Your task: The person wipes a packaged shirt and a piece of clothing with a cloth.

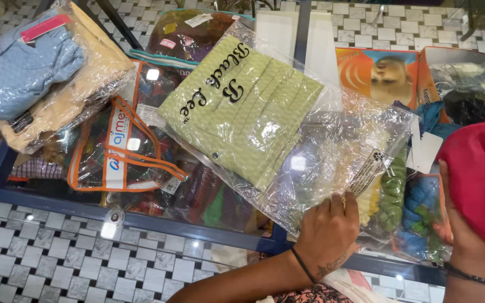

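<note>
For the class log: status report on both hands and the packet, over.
Left hand pinching the clear packet at its near edge. Right hand gripping red cloth. Green garment inside packet, lying on glass counter. Other packets alongside.

Place: we see a clothing shop.
Sign: folded garments in clear bags (237,106) lie heaped on a glass counter (141,224).
Beneath the counter: more packed cloth.

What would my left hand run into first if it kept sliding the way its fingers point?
The left hand already rests on the clear bag, fingers pointing up the picture. Straight on, it would probably meet the folded green cloth inside that bag.
</note>
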